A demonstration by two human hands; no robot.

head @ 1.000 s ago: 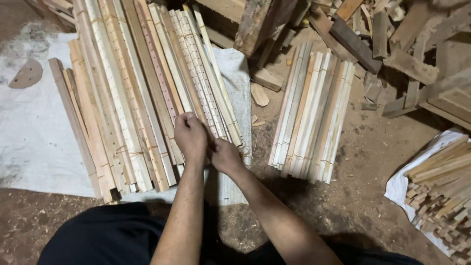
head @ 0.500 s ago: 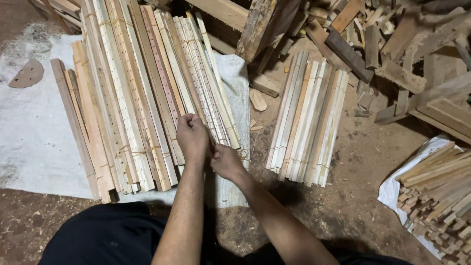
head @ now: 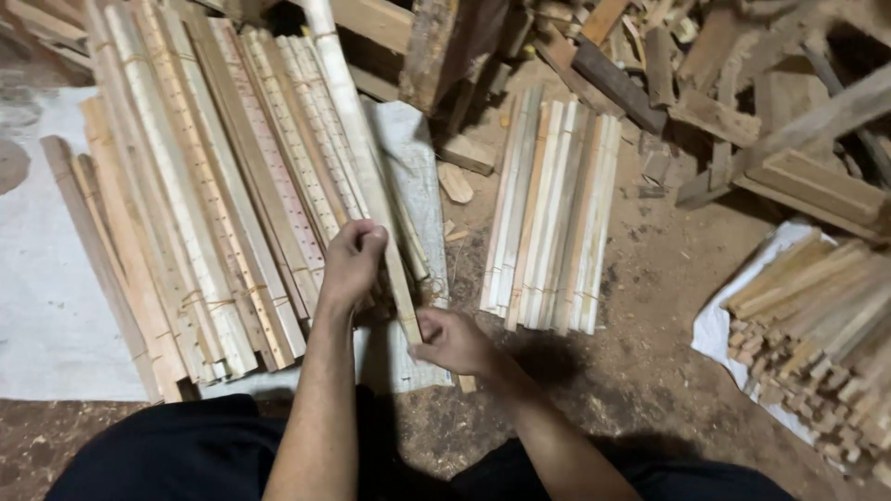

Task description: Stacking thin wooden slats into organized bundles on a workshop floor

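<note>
Both hands have lifted one strip clear of the stack.

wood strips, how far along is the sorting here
Looks done: a tidy stack of pale strips lies on the dirt. In hand: the left hand and right hand grip one long strip. Seemingly left: the big pile of strips on the white sheet.

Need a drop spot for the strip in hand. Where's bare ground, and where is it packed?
Free: the dirt floor between the pale bundle of wooden slats and the stacked short sticks on white sheet; also the bare white tarp left of the large pile of long wooden strips. Crowded: scrap wood heap at top right, and around both hands, left hand and right hand.
</note>
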